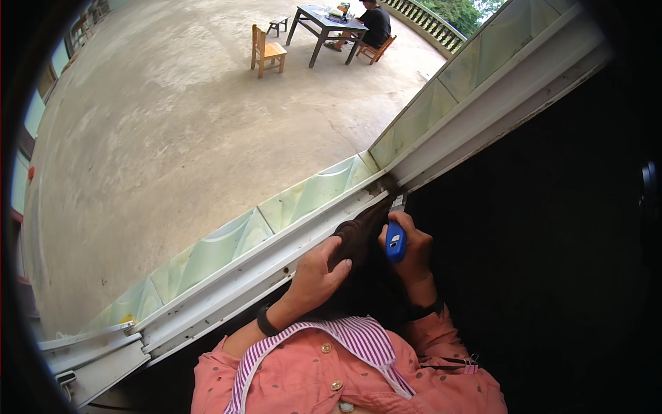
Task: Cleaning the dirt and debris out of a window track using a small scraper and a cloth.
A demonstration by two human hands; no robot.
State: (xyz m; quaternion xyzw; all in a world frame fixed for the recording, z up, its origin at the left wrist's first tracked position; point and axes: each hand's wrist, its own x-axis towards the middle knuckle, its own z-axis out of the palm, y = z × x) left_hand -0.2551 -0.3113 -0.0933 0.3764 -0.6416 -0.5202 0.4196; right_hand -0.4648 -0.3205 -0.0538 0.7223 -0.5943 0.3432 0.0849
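Note:
My left hand (316, 273) grips a bunched, dark brown cloth (354, 235) just inside the window frame. Part of the cloth stretches to the frame's lower corner, and the rest fades into shadow. In my right hand (414, 246) is a blue-handled utility knife (395, 242). Its metal blade points up at that corner, beside the far end of the cloth. Whether the blade tip touches the frame or the cloth I cannot tell. A white metal window sill track (248, 290), spotted with dirt, runs diagonally past my left hand. The side frame (496, 103) rises from the corner to the upper right.
Green patterned tiles (232, 235) border the opening outside. Beyond lies a concrete floor (170, 129) with a wooden chair (269, 52), a small bench (278, 25) and a dark table (331, 21) holding several items. A person (376, 26) sits there, near a balustrade (429, 23). Deep shadow fills the right.

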